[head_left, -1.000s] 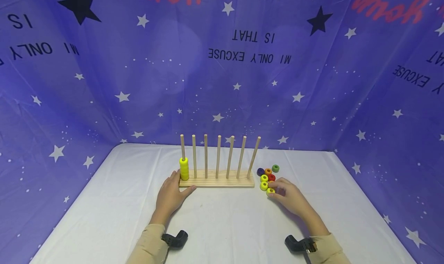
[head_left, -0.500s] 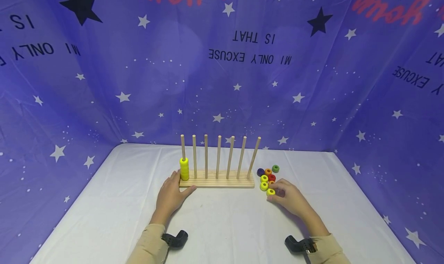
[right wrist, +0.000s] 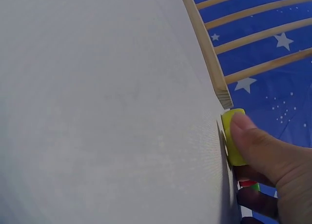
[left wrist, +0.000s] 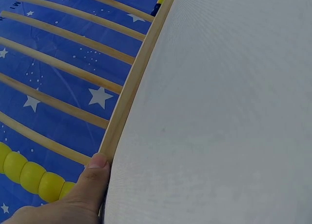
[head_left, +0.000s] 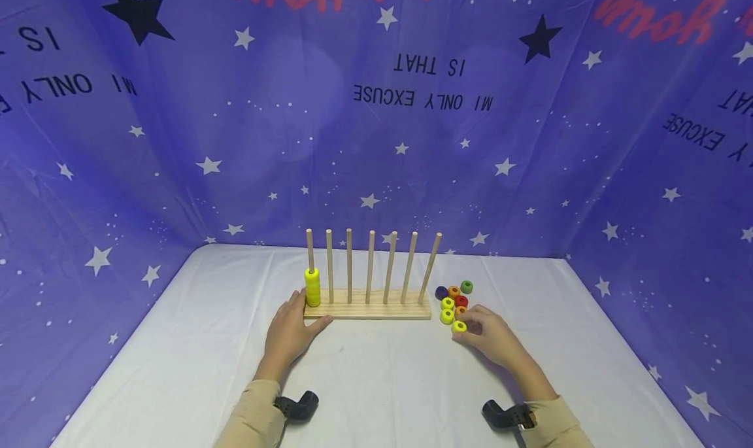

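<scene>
The yellow bead (head_left: 459,328) sat at the near edge of a loose cluster, right of the wooden stand (head_left: 367,312); whether it touched the cloth could not be told. The right hand (head_left: 493,335) pinched it, thumb on the near side and index finger behind. Other beads crowded its far side: two more yellow beads (head_left: 447,316), a red bead (head_left: 461,301), two orange beads (head_left: 453,292), one partly covered by the fingers, then a dark purple bead (head_left: 441,293) and a green bead (head_left: 467,286). All were smooth, rounded rings.

Between the cluster and the left hand (head_left: 288,330) stood the stand, a pale, grained plank with seven slim round rods; a stack of glossy yellow beads (head_left: 312,288) filled the lower part of the leftmost. The left hand lay at that end, thumb wide of the fingers and resting on the front edge.

Beneath spread a lightly creased white cloth (head_left: 376,382); behind hung a purple-blue backdrop (head_left: 317,154) with stars and inverted lettering.
</scene>
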The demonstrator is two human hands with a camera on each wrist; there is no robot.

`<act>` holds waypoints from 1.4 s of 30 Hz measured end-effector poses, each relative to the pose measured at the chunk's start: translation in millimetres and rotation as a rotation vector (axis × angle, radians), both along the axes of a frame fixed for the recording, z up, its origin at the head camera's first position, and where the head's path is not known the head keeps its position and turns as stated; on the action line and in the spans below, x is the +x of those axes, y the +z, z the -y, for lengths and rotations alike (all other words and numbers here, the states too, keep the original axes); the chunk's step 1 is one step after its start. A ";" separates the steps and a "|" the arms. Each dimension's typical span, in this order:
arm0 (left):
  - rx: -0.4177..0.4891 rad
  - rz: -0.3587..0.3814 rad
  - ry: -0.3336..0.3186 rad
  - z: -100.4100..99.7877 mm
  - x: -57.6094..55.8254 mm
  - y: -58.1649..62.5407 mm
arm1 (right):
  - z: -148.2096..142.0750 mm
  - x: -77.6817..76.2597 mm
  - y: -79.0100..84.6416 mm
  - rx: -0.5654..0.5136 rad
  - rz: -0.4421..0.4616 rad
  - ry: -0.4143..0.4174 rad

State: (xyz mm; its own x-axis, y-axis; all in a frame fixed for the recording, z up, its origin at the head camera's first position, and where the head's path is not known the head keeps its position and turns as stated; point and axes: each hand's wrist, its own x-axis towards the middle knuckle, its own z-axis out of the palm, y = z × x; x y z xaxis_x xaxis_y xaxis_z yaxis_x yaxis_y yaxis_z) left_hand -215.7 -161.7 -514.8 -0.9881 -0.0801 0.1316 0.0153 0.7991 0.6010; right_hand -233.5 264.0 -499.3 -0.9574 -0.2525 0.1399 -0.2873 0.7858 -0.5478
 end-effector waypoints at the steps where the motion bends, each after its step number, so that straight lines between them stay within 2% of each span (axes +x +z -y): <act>1: -0.001 0.000 0.000 -0.1 -0.1 -0.1 | -0.1 -0.2 0.8 -0.001 0.007 -0.005; 4: -0.003 0.002 0.000 -0.5 -0.4 -0.7 | -0.1 -1.0 7.0 -0.006 0.014 -0.022; 11: -0.007 -0.001 0.002 -0.2 0.0 -0.8 | -1.8 -12.3 36.4 -0.003 -0.106 -0.018; 19: 0.001 -0.003 0.001 0.6 -0.3 -2.8 | 6.6 -26.6 95.7 0.033 -0.166 -0.075; 23: 0.001 -0.007 0.001 0.4 0.2 -2.3 | 13.0 -33.2 124.6 0.023 -0.210 -0.073; 32: -0.001 -0.012 0.001 0.6 0.2 -1.4 | 36.5 -44.4 173.8 -0.051 -0.366 -0.005; 38: 0.003 -0.008 -0.002 1.4 -1.2 -3.6 | 63.2 -43.8 198.9 -0.079 -0.396 0.055; 42: 0.005 -0.006 -0.004 1.6 -1.5 -4.2 | 83.9 -42.4 209.9 -0.104 -0.413 0.109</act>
